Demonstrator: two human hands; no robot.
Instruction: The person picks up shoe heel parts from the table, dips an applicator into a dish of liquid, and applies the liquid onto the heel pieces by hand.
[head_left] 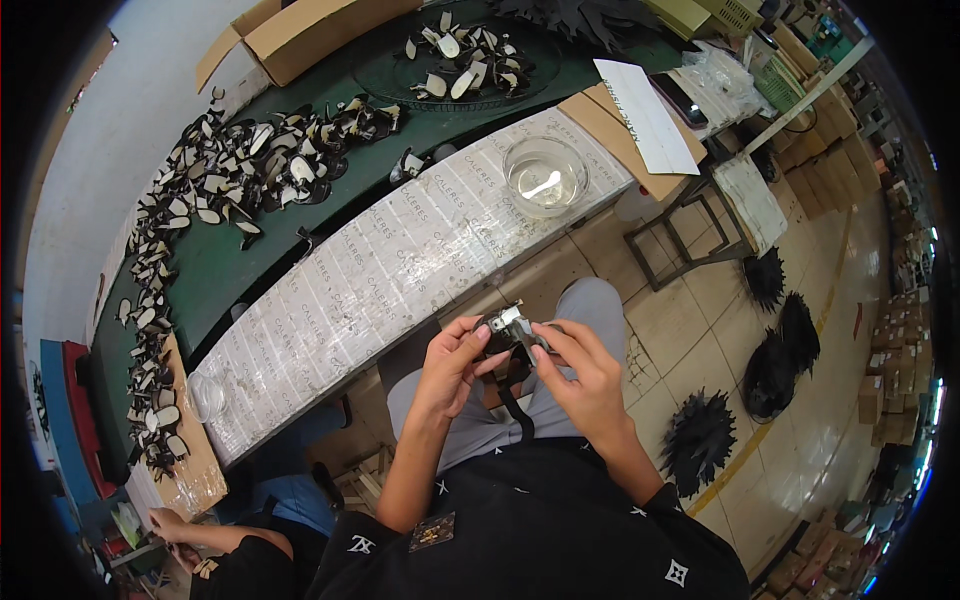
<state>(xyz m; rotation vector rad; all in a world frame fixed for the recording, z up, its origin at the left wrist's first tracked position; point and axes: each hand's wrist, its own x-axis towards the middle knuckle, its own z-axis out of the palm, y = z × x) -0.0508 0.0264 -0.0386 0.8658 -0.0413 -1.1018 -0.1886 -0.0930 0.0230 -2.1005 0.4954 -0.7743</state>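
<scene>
Above my lap, both hands are on a small black piece with a shiny silvery part [512, 318], perhaps a buckle. A dark strap [517, 408] hangs below it towards my lap. My left hand [452, 362] grips the piece from the left, thumb on top and fingers curled beneath. My right hand [580, 372] pinches its right side between thumb and fingers. The fingers hide part of the piece, so its exact kind is unclear. Just beyond my hands runs a bench [400, 255] wrapped in printed paper and clear film.
A clear round bowl [520, 190] holding a white spoon-like tool stands on the bench. Black-and-cream pieces [270, 160] pile on the dark green belt [340, 215]. Black frilled bundles [698, 440] lie on the tiled floor, right. A co-worker's arm [235, 537] shows lower left.
</scene>
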